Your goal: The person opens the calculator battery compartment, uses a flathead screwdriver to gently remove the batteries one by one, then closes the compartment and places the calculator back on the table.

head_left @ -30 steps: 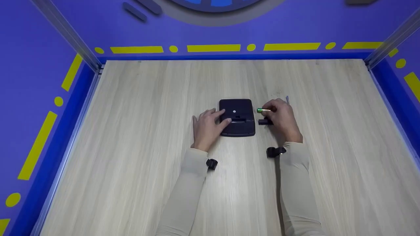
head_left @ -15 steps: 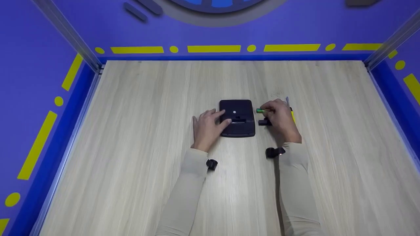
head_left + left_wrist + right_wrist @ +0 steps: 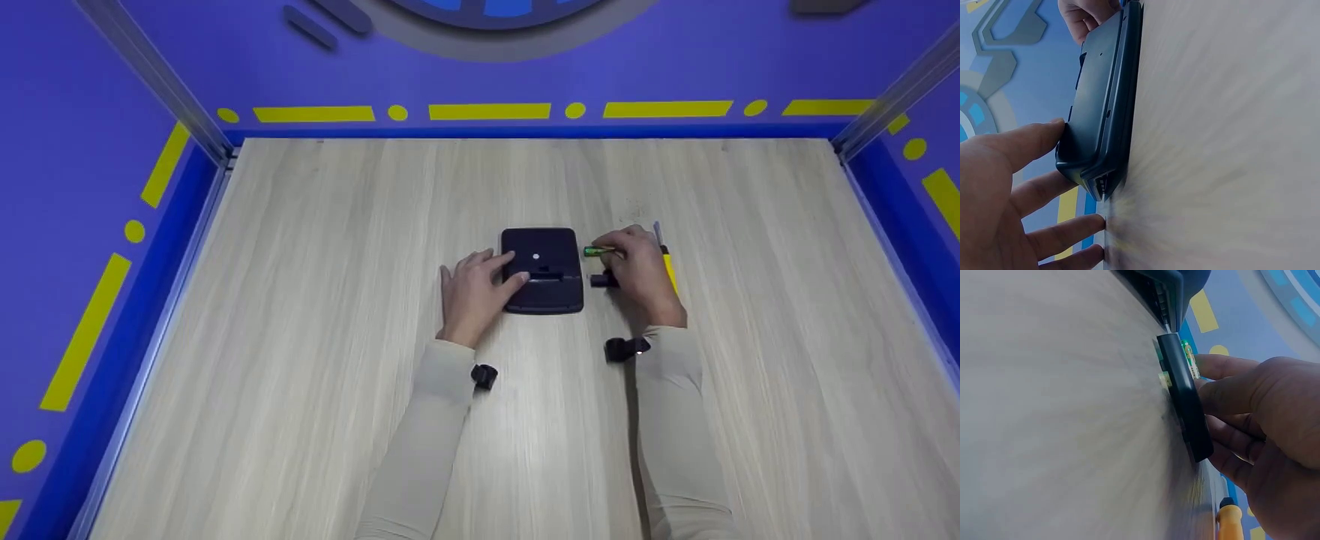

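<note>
A black calculator-like device (image 3: 551, 292) lies back side up, with a narrow slot in its back. On its left side rests my left hand (image 3: 472, 289); thumb and index finger touch the device, while the other fingers spread onto the table in the left wrist view. Just right of the device, my right hand (image 3: 641, 270) pinches a green battery (image 3: 595, 251) between thumb and index finger. A short black cover-like strip (image 3: 1182, 394) lies below the battery, partly hidden by that hand in the head view.
A screwdriver with a yellow handle (image 3: 670, 270) lies right behind my right hand, its metal shaft pointing away. Small specks dot the pale wooden table (image 3: 337, 300). Blue-violet panels (image 3: 487, 75) with yellow marks border the table's back and sides.
My right hand has shifted slightly left with the battery, bringing it closer to the device. More of the yellow screwdriver handle shows. My left hand and the device stay put.
</note>
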